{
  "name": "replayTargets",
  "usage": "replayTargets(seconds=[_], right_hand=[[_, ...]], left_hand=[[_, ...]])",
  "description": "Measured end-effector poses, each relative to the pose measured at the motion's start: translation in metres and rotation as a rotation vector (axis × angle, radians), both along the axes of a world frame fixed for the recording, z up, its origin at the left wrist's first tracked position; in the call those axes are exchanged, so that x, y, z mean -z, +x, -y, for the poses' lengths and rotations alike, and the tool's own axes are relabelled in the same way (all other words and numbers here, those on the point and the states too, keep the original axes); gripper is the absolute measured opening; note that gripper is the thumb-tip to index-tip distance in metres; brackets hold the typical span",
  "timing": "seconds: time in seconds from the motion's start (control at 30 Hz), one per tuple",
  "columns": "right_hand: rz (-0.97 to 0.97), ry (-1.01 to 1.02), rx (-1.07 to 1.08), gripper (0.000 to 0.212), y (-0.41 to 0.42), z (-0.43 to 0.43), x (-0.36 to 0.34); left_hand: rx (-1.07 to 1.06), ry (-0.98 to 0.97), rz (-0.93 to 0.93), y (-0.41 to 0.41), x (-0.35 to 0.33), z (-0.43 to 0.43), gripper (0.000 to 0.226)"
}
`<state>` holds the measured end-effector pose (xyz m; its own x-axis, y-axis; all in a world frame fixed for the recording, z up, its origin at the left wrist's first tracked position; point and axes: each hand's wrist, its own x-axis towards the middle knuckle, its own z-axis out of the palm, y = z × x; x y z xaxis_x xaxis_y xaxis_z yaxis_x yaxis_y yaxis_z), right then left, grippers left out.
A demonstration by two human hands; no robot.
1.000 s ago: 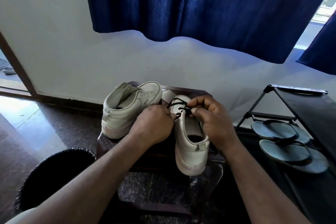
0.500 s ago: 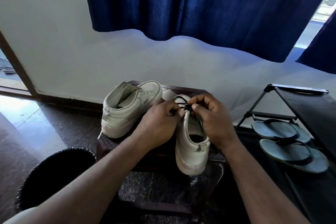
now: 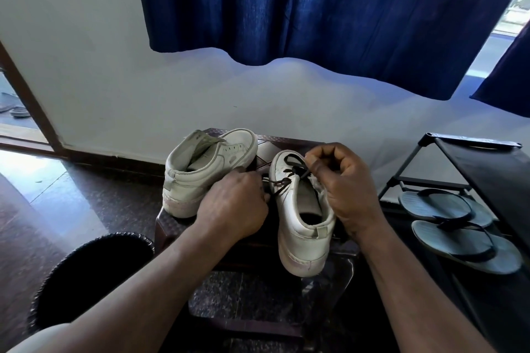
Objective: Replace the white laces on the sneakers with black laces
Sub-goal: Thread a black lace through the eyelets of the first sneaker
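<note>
1. On the dark brown stool [image 3: 289, 143] by the white wall [image 3: 100, 66], two white sneakers stand side by side, heels toward the viewer.
2. The near sneaker [image 3: 301, 235] sits on the stool's right half, with its heel reaching past the front edge. A black lace [image 3: 290, 172] crosses its lower eyelets in a few rows (the upper eyelets stand unthreaded).
3. The far sneaker [image 3: 213, 172] stands to the left, angled away, touching the back of the left hand. No lace shows in its eyelets, and its tongue is pulled up.
4. The left hand [image 3: 235, 208] lies between the two sneakers, fingers curled inward. One strand of the black lace runs from the near sneaker's left side into those fingers, which close on it.
5. The right hand [image 3: 345, 183] rests against the near sneaker's right flank. Thumb and forefinger are narrowed to a pinch on the lace just above the crossed rows, and the other fingers are folded.
6. Surroundings: a dark blue curtain [image 3: 315, 8] hangs above. A black bin [image 3: 91, 275] stands on the floor at lower left. A black shoe rack [image 3: 476, 157] at right holds a pair of grey flip-flops [image 3: 456, 226].
</note>
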<state>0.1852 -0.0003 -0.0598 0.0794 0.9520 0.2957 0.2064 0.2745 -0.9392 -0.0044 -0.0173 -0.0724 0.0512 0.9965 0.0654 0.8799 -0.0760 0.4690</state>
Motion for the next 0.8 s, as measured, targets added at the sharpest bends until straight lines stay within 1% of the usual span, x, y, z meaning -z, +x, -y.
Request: replayTargets(seconds=[0.07, 0.1, 0.2, 0.27, 0.33, 0.43, 0.47, 0.5, 0.6, 0.63, 0.67, 0.73, 0.8], right_hand=[[-0.108, 0.003, -0.010, 0.008, 0.001, 0.001, -0.007], [-0.168, 0.012, -0.018, 0.007, 0.003, 0.002, -0.010], [-0.339, 0.055, -0.069, 0.009, 0.005, 0.006, -0.020], [-0.457, 0.063, -0.132, 0.007, 0.006, 0.008, -0.025], [-0.564, 0.062, -0.190, 0.002, 0.007, 0.007, -0.028], [-0.646, 0.069, -0.229, 0.005, 0.010, 0.005, -0.028], [-0.659, 0.070, -0.235, 0.006, 0.011, 0.004, -0.028], [-0.666, 0.069, -0.237, 0.006, 0.012, 0.004, -0.028], [-0.645, 0.063, -0.218, 0.008, 0.013, 0.005, -0.027], [-0.624, 0.061, -0.208, 0.008, 0.012, 0.005, -0.027], [-0.597, 0.057, -0.201, 0.008, 0.012, 0.006, -0.028], [-0.543, 0.046, -0.198, 0.008, 0.009, 0.007, -0.029], [-0.515, 0.038, -0.195, 0.008, 0.006, 0.009, -0.029]], left_hand=[[0.033, 0.074, 0.164, 0.000, -0.002, -0.001, 0.008], [0.033, 0.070, 0.271, 0.001, -0.004, -0.001, 0.010], [0.020, -0.038, 0.565, 0.005, -0.005, -0.004, 0.016], [0.040, -0.100, 0.665, 0.009, -0.004, -0.006, 0.018], [0.053, -0.158, 0.716, 0.013, 0.000, -0.008, 0.017], [0.035, -0.297, 0.869, 0.014, 0.003, -0.014, 0.019], [0.028, -0.326, 0.868, 0.013, 0.003, -0.017, 0.020], [0.017, -0.325, 0.803, 0.011, 0.002, -0.018, 0.020], [0.004, -0.240, 0.403, 0.006, 0.003, -0.014, 0.019], [-0.002, -0.229, 0.372, 0.005, 0.004, -0.011, 0.019], [-0.008, -0.238, 0.432, 0.004, 0.006, -0.010, 0.015], [-0.026, -0.238, 0.626, 0.002, 0.005, -0.009, 0.013], [-0.019, -0.191, 0.732, 0.000, 0.003, -0.014, 0.014]])
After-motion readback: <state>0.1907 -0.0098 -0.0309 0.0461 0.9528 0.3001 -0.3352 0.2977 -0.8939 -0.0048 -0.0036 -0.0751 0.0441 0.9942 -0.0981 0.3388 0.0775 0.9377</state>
